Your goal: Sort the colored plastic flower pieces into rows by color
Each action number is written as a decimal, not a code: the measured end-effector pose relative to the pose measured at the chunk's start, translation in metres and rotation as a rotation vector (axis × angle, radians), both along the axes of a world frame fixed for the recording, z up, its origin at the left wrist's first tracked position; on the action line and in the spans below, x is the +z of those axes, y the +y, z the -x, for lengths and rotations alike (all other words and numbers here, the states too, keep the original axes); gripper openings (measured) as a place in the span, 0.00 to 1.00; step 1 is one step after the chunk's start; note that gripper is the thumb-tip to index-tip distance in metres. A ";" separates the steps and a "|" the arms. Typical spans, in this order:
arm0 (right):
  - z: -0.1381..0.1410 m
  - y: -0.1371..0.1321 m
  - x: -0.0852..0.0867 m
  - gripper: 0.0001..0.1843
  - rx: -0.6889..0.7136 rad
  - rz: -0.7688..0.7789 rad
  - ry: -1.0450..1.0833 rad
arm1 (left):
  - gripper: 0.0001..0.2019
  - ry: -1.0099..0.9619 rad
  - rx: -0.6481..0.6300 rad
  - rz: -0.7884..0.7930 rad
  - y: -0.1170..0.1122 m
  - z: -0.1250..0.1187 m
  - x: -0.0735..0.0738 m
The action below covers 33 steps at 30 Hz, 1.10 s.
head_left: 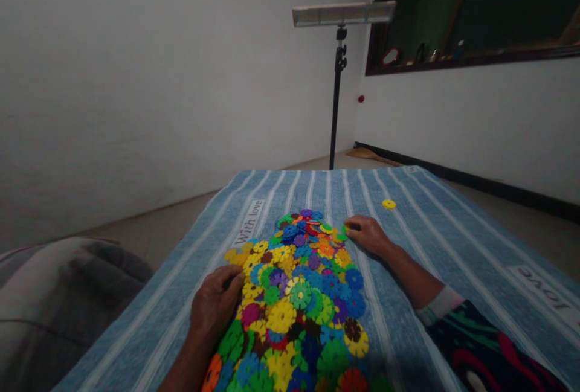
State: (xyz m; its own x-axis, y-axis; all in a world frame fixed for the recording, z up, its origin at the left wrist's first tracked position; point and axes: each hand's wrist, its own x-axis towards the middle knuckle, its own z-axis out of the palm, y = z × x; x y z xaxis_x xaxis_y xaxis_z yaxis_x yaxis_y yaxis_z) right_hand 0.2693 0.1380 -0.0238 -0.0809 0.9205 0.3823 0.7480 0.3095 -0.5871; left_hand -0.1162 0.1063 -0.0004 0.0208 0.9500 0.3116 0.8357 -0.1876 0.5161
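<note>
Head view: pile of plastic discs (pixel 294 301) on striped towel (pixel 453 247), between hands; left hand (pixel 215 304) curled at pile edge, right hand (pixel 368 234) at far edge (grip on anything: cannot tell). Discs likely light, stiff, slick; pinch by notched rim.

The right hand (pixel 368 234) comes out of a dark sleeve (pixel 480 350) patterned with green, pink and white swirls and ending in a pale cuff (pixel 438 306), while the left hand (pixel 215 307) and forearm are bare.

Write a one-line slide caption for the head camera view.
Left hand and right hand flank a pile of colourful plastic discs on a blue striped towel; one yellow disc lies apart.
</note>
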 end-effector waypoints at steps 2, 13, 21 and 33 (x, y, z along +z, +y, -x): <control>-0.004 -0.009 0.000 0.09 -0.021 0.013 0.028 | 0.18 0.004 0.003 0.004 0.000 0.000 0.000; -0.003 -0.020 -0.001 0.12 -0.110 -0.011 0.066 | 0.18 0.019 0.004 -0.015 0.000 -0.002 -0.002; 0.009 -0.039 0.024 0.08 0.133 0.282 0.116 | 0.17 0.013 0.004 0.007 -0.002 -0.005 0.002; 0.037 -0.049 0.041 0.05 0.176 0.230 -0.311 | 0.18 0.001 0.002 0.022 -0.001 -0.003 0.000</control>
